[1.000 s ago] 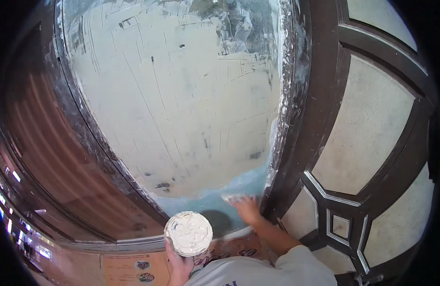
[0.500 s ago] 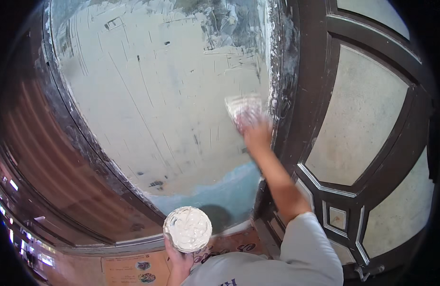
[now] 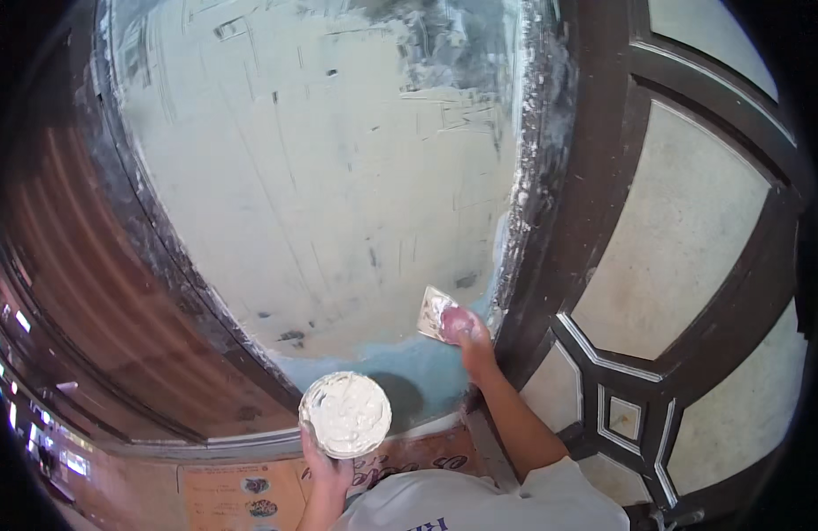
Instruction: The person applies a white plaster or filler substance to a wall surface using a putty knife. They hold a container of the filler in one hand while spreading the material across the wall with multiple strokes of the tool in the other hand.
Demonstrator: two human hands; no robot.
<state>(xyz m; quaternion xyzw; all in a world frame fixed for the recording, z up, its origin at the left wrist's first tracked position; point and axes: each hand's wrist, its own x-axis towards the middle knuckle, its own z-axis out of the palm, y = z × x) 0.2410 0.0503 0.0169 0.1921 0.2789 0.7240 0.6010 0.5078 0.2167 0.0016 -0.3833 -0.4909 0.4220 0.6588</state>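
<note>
My right hand (image 3: pixel 476 336) is closed round a putty knife (image 3: pixel 433 313) with a wide, pale blade smeared with white filler. The blade is at the lower right of a wall panel (image 3: pixel 258 195), near the boundary between its cream coat and a bare blue-green strip (image 3: pixel 418 367). Whether the blade touches the panel I cannot tell. In my left hand (image 3: pixel 326 469) is a round tub (image 3: pixel 345 414) of white filler, held upright in front of the panel's bottom edge. Its filler has a ridged, stirred surface. Dark patches and scratch lines show through the cream coat.
Dark door frames border the panel, with a brown panelled door (image 3: pixel 683 239) to the right and a reddish-brown glossy panel (image 3: pixel 90 265) to the left. Orange printed sheeting (image 3: pixel 223 496) lies on the floor below. A metal handle (image 3: pixel 679 520) shows at the lower right.
My right hand has moved down the panel with the putty knife, from mid-height to near the blue-green strip. My left hand still holds the tub in nearly the same place.
</note>
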